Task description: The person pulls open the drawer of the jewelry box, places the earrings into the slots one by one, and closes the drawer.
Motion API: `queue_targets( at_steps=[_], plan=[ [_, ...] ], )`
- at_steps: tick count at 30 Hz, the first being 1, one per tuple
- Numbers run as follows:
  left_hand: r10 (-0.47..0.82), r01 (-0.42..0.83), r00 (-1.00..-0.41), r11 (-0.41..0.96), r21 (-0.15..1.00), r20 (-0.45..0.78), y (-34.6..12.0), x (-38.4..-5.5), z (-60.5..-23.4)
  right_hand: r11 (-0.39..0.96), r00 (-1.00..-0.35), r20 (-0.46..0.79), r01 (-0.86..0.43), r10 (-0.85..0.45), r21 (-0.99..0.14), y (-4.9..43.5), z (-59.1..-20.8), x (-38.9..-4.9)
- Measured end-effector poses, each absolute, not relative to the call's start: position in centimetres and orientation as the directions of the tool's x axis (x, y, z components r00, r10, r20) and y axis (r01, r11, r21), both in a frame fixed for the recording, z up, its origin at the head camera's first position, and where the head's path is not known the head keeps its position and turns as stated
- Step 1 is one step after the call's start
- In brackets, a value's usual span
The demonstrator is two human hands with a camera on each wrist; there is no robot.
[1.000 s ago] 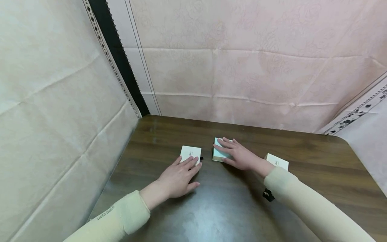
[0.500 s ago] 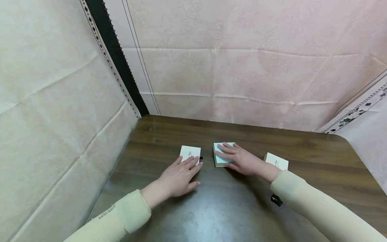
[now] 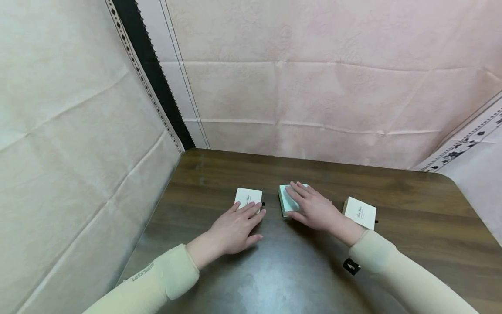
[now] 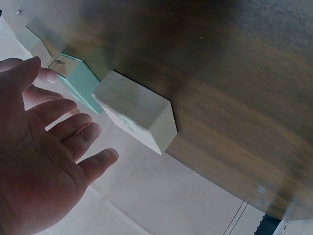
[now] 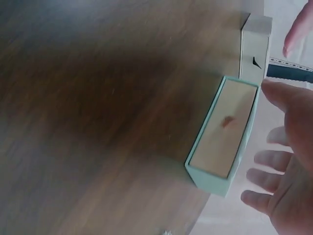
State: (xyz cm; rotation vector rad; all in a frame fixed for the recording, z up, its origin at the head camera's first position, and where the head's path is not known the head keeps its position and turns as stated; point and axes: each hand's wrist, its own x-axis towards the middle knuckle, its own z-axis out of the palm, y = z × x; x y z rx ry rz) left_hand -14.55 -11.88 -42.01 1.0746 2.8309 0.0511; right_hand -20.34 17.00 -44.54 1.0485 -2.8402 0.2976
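Observation:
In the head view, a white box [image 3: 249, 195] with small dark lettering and a black tab lies left of centre. My left hand [image 3: 235, 229] is over its near part, fingers straight and slightly spread. The left wrist view shows this white box [image 4: 132, 105] just beyond the relaxed fingers. To its right is a mint-green box [image 3: 287, 203]. Over its right side is my right hand [image 3: 317, 212], palm down, fingers extended. In the right wrist view, the mint-green box [image 5: 222, 129] shows a tan side with a small reddish-brown tab; the thumb is close at its corner.
A second white box [image 3: 361, 211] with lettering and a black tab lies farther right, partly behind the right wrist. All three boxes are on a dark brown wooden table [image 3: 415, 205]. Pale patterned cloth [image 3: 313, 96] hangs along the back and left sides.
The mint-green box has shifted slightly toward me under my right hand, which has turned a little on it. My left hand has stayed nearly still over the left white box.

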Motion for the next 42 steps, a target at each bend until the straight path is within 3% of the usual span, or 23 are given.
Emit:
queue_targets(
  at_steps=[11, 16, 26, 42],
  plan=[
    [0.657, 0.651, -0.747, 0.754, 0.092, -0.100, -11.6, -14.4, -42.5, 0.775, -0.770, 0.167, -0.630, -0.616, -0.046, 15.6, -46.6, -20.5],
    [0.661, 0.655, -0.743, 0.750, 0.089, -0.106, -11.5, -14.4, -42.6, 0.759, -0.753, 0.213, -0.648, -0.623, -0.069, 16.0, -47.2, -20.6],
    [0.675, 0.671, -0.732, 0.738, 0.071, -0.092, -11.2, -14.0, -43.0, 0.668, -0.685, 0.203, -0.728, -0.700, -0.154, 16.7, -47.2, -20.4],
    [0.689, 0.684, -0.701, 0.723, 0.098, -0.183, -10.0, -12.5, -41.9, 0.561, -0.570, 0.162, -0.822, -0.806, -0.103, 18.6, -46.8, -19.0]
  ],
)
